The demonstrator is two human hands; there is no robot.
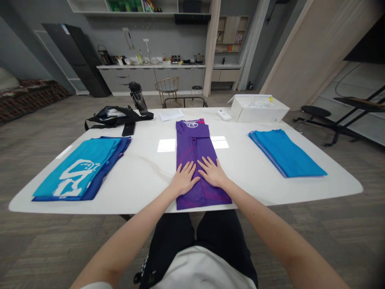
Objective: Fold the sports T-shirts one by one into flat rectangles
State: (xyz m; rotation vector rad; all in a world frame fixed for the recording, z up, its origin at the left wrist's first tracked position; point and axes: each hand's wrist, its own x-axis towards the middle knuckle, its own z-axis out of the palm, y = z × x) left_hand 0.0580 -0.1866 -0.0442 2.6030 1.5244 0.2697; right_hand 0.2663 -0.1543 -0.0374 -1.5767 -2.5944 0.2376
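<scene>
Pressing flat, seemingly, one long-folded purple fabric garment [195, 149], middle of glossy white table [240, 160], I am resting spread left hand [183, 179] and right hand [213, 173], gripping nothing, next move probably calling for folding up its near end.

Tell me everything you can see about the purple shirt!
The purple shirt is thin-looking cloth, folded into a long strip with a line down the middle. A white round emblem and some pink show near its far end. It lies flat on the white table, left hand and right hand spread on it.
</scene>
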